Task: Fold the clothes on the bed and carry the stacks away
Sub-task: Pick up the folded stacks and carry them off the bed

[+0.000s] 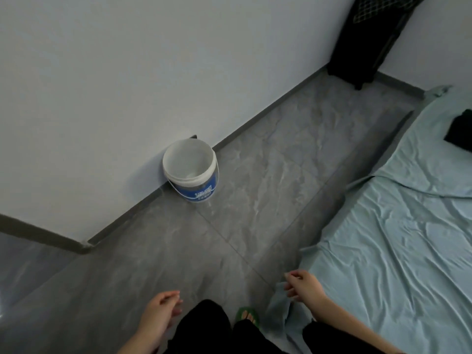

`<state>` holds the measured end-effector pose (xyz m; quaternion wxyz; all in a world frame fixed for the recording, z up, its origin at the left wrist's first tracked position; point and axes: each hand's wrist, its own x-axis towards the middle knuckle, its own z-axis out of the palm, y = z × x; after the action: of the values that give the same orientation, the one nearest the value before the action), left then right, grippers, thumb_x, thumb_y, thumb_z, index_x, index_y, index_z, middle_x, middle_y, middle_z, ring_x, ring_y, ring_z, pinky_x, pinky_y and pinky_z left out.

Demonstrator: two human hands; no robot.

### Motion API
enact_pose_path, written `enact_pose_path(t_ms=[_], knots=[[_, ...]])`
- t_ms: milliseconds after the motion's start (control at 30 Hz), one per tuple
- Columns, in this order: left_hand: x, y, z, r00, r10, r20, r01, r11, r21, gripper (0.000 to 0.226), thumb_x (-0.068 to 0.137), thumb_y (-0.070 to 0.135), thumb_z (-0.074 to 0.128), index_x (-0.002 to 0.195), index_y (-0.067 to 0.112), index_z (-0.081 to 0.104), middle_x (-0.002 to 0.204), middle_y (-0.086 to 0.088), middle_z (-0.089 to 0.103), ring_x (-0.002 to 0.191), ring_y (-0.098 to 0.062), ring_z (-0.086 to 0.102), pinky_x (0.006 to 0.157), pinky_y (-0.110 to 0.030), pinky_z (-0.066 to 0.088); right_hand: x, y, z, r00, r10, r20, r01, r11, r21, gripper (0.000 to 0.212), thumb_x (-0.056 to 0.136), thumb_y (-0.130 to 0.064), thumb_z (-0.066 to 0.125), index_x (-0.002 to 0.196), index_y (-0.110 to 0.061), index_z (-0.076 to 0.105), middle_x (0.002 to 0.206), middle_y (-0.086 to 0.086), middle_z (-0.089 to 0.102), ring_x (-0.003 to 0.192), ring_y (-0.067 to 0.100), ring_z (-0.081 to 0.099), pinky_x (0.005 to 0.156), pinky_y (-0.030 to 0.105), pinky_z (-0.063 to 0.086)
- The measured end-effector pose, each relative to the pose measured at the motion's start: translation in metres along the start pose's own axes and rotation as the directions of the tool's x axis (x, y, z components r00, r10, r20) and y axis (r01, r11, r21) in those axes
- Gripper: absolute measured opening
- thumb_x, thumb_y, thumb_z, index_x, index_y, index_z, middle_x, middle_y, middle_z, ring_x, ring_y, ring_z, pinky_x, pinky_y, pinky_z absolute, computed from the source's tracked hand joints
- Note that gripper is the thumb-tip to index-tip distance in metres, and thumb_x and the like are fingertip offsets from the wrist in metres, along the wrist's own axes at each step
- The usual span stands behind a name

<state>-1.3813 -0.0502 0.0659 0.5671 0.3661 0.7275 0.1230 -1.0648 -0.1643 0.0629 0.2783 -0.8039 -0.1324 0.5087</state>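
- My left hand (pixel 161 311) hangs over the floor (pixel 255 200), well clear of the bed (pixel 396 264). It is on the side away from the bed, beyond my legs.
- Its fingers (pixel 175 295) are loosely curled and a little apart, and they hold nothing.
- My right hand (pixel 305 286) hovers just beside the near corner of the bed, at the mattress edge.
- Its fingers (pixel 293 275) are also loosely curled, with the thumb close to the first finger. I see nothing gripped between them.
- A limp fold of blue-green cloth (pixel 279 311) droops off that corner of the bed, right under my right hand. I cannot tell whether the hand touches it.
- The only clothing I can see on the bed is a dark garment (pixel 459 131). It lies in a heap towards the far end of the bed, well apart from both hands and partly cut off by the picture's edge.
- The bed is covered by a wrinkled pale green sheet (pixel 408 200).
- A white bucket (pixel 190 169) with a blue label stands upright across the floor from the bed, touching the wall (pixel 127 85).
- A tall black case (pixel 357 52) stands in the room's corner, beyond the far end of the bed.
- My black trousers (pixel 204 328) and one foot in a green slipper (pixel 247 315) show on the floor just beside the bed's near corner.
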Motion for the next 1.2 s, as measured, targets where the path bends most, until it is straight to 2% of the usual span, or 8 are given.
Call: enact_pose_path(t_ms=[167,500,633,767,833,933,1033,1200], knots=[[0.075,0.080,0.005,0.998,-0.058,0.033,0.055,0.995,0.082,0.005,0.094,0.009,0.059,0.093,0.008,0.064,0.079,-0.012,0.066,0.062,-0.023,0.058,0.055,-0.023,0.033,0.053,-0.075,0.004,0.999,0.022,-0.028,-0.018,0.990,0.137,0.009,0.094,-0.011,0.059,0.092,-0.002,0.058,0.069,0.012,0.060,0.054,0.018,0.056,0.048,0.023,0.046],[0.198,0.306,0.068,0.952,0.057,0.301,-0.151,0.941,0.301,0.004,0.093,0.013,0.060,0.094,0.012,0.063,0.083,-0.009,0.069,0.066,-0.020,0.060,0.056,-0.023,0.033,0.155,-0.148,-0.008,0.962,0.178,-0.207,-0.138,0.971,0.195,0.013,0.094,-0.012,0.058,0.083,-0.005,0.061,0.062,0.009,0.064,0.049,0.019,0.057,0.047,0.024,0.044],[0.223,0.387,0.133,0.894,0.069,0.442,-0.255,0.891,0.377,0.006,0.095,0.014,0.058,0.095,0.012,0.063,0.084,-0.006,0.067,0.067,-0.016,0.059,0.055,-0.023,0.036,0.175,-0.154,-0.028,0.930,0.267,-0.253,-0.212,0.951,0.225,0.014,0.093,-0.019,0.059,0.081,-0.014,0.064,0.065,0.006,0.069,0.049,0.014,0.061,0.049,0.023,0.045],[0.234,0.441,0.210,0.842,0.063,0.536,-0.315,0.863,0.394,0.008,0.095,0.008,0.056,0.101,0.008,0.061,0.089,-0.011,0.064,0.065,-0.017,0.057,0.054,-0.023,0.034,0.184,-0.145,-0.055,0.899,0.346,-0.267,-0.262,0.916,0.305,0.010,0.088,-0.013,0.067,0.078,-0.011,0.065,0.066,0.009,0.069,0.057,0.023,0.062,0.062,0.034,0.050],[0.234,0.459,0.248,0.816,0.040,0.576,-0.345,0.834,0.430,0.007,0.095,0.011,0.057,0.100,0.012,0.061,0.092,-0.009,0.065,0.068,-0.016,0.060,0.055,-0.023,0.037,0.187,-0.141,-0.074,0.887,0.391,-0.244,-0.304,0.895,0.327,0.010,0.085,-0.008,0.070,0.078,-0.006,0.064,0.060,0.009,0.066,0.049,0.019,0.059,0.052,0.026,0.049],[0.237,0.482,0.305,0.805,0.007,0.593,-0.357,0.805,0.475,0.005,0.095,0.013,0.058,0.100,0.014,0.060,0.093,-0.007,0.066,0.071,-0.016,0.060,0.058,-0.023,0.038,0.205,-0.136,-0.113,0.868,0.439,-0.231,-0.364,0.880,0.305,0.010,0.084,-0.006,0.070,0.077,-0.002,0.065,0.049,0.003,0.061,0.035,0.009,0.052,0.037,0.017,0.040],[0.240,0.504,0.356,0.813,-0.030,0.581,-0.320,0.811,0.489,0.007,0.095,0.011,0.057,0.100,0.014,0.060,0.090,-0.007,0.066,0.070,-0.017,0.060,0.060,-0.024,0.036,0.233,-0.141,-0.162,0.854,0.463,-0.236,-0.389,0.871,0.299,0.015,0.083,-0.007,0.072,0.069,-0.010,0.064,0.054,0.005,0.064,0.045,0.011,0.056,0.044,0.018,0.043],[0.244,0.542,0.423,0.817,-0.067,0.572,-0.286,0.815,0.504,0.010,0.094,0.011,0.058,0.104,0.010,0.061,0.089,-0.009,0.067,0.071,-0.019,0.060,0.057,-0.023,0.037,0.297,-0.186,-0.243,0.898,0.392,-0.202,-0.348,0.911,0.221,0.017,0.087,-0.013,0.068,0.071,-0.016,0.061,0.060,0.001,0.062,0.040,0.001,0.052,0.051,0.020,0.042]])
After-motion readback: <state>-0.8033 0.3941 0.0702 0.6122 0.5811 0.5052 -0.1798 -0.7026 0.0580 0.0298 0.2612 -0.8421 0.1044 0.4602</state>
